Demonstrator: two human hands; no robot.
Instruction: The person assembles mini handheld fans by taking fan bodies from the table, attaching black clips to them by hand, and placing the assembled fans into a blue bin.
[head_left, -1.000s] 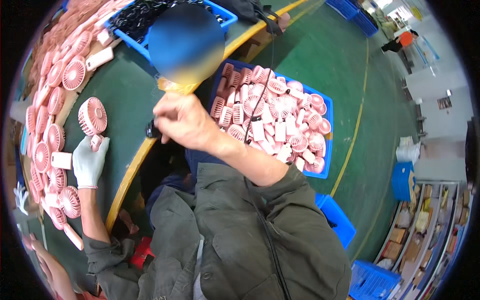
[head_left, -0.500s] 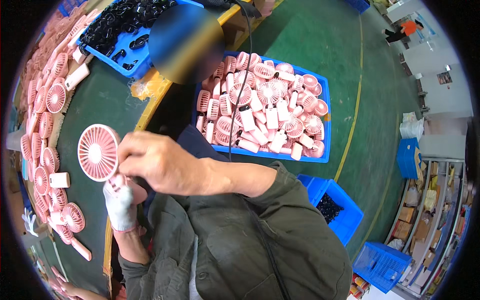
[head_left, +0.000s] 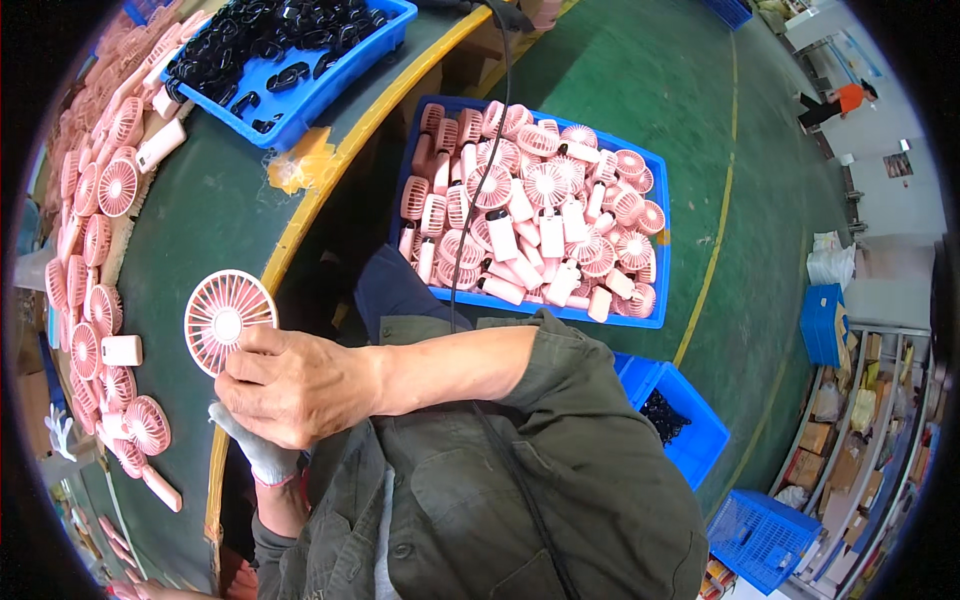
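A pink handheld fan (head_left: 228, 318) with a round slatted head is held over the edge of the green worktable. My bare right hand (head_left: 300, 385) is closed on it just below the head, its fingers curled over the handle. Beneath, my left hand (head_left: 262, 450) in a pale glove is closed about the lower handle; my right hand hides most of its fingers and the handle itself. Several more pink handheld fans (head_left: 147, 425) lie in a heap along the left of the table.
On the table stands a blue tray (head_left: 290, 125) of black clip-like parts. A blue crate (head_left: 660, 240) full of pink fans is beyond my right arm, crossed by a hanging black cable (head_left: 508, 60). Blue bins (head_left: 700, 445) and shelves (head_left: 850, 440) stand at right; a person (head_left: 838, 103) is far off.
My right hand has shifted from beside the fan's head down over its handle, now covering part of my gloved left hand. The fan has moved slightly right and nearer to me.
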